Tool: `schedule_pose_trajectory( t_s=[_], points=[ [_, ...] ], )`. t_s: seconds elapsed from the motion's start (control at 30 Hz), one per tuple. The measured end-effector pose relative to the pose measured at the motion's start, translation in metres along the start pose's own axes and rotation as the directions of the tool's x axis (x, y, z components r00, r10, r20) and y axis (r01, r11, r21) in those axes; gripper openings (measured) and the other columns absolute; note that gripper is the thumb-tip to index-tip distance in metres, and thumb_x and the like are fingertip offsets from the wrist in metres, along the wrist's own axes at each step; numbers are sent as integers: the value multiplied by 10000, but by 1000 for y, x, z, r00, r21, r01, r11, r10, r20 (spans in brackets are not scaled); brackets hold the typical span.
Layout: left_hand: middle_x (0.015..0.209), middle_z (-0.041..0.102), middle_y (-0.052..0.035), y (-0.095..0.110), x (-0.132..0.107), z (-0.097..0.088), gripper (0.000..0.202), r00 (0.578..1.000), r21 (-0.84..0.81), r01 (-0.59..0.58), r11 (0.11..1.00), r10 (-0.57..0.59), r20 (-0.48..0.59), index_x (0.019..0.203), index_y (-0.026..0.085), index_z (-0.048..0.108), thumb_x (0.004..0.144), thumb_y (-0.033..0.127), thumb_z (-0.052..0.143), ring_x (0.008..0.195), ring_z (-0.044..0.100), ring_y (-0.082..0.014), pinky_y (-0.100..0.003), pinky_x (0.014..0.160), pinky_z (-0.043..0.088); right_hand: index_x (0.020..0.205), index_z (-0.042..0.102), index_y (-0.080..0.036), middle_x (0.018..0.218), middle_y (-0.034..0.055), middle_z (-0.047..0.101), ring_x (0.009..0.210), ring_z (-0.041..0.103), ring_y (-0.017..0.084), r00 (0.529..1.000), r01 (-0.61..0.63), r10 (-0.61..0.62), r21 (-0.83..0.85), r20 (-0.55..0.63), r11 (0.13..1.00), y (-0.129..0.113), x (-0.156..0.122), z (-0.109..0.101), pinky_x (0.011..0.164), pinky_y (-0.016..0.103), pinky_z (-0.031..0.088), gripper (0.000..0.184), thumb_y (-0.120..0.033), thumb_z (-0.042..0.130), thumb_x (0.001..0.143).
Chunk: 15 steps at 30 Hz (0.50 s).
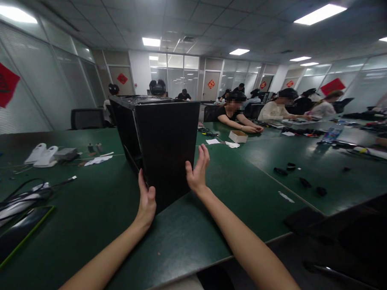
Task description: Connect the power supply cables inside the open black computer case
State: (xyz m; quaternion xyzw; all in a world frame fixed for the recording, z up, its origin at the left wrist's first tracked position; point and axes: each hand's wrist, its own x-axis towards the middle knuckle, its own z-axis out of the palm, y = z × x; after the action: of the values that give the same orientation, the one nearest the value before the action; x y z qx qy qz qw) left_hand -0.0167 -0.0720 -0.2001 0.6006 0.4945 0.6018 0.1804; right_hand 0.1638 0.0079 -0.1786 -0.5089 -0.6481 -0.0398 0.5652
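A tall black computer case [163, 146] stands upright on the green table [183, 234] straight in front of me. My left hand [146, 200] rests flat against the case's lower left edge, fingers stretched up. My right hand [198, 171] is at the case's right edge, fingers spread and slightly bent, touching or just off the side panel. Neither hand grips anything.
A phone in a green case [12, 239] and a tangle of cables [18, 197] lie at the left. White devices [42, 154] and paper scraps sit further back. Small black parts [304, 182] lie at the right, with a white box [238, 136] behind. Several people sit at the far tables.
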Motion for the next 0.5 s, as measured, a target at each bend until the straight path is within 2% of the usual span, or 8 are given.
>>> schedule_pose_trajectory(
  t_s=[0.07,0.17,0.23,0.33,0.4,0.5],
  points=[
    [1636,224,-96,3,2,2,883,1000,32,1,999,-1,-8,1583,204,68,909,615,464,1518,185,-227,-386,1237,223,1471,315,-100,1468,212,436,1387,407,249,996,-88,81,182,49,979,3,-4,12,1070,430,398,553,-396,260,1008],
    [1591,318,-124,0,8,0,892,1000,57,-9,998,8,16,1571,200,108,888,599,518,1481,292,-248,-410,1227,250,1304,492,-113,1238,161,640,1139,614,206,963,-253,193,394,186,884,1,-14,22,936,314,476,554,-461,158,1032],
    [1575,345,-127,-2,10,-3,870,999,59,-25,998,24,29,1566,204,142,889,600,520,1457,341,-251,-411,1220,265,1207,553,-126,1158,142,677,1052,645,205,943,-324,253,423,215,846,-2,-18,22,877,289,488,572,-515,176,1025],
    [1565,360,-133,-2,12,-12,878,999,67,-35,997,33,36,1560,197,182,877,631,523,1438,372,-257,-409,1209,287,1208,564,-131,1153,138,685,1040,652,208,935,-348,279,424,217,836,-10,-20,19,849,280,491,568,-525,198,1024],
    [1547,391,-138,-4,14,-25,885,998,78,-34,996,31,45,1554,192,212,869,680,489,1423,398,-265,-422,1201,303,1245,549,-131,1170,141,684,1060,654,206,937,-340,261,434,231,834,-18,-22,18,860,281,495,541,-497,213,1031],
    [1497,467,-131,-10,18,-53,856,999,100,-41,994,37,37,1523,199,309,863,726,444,1396,437,-278,-446,1193,316,1294,525,-139,1202,138,681,1111,646,196,947,-291,184,452,265,843,-35,-29,20,907,284,494,478,-435,246,1042]
  ],
)
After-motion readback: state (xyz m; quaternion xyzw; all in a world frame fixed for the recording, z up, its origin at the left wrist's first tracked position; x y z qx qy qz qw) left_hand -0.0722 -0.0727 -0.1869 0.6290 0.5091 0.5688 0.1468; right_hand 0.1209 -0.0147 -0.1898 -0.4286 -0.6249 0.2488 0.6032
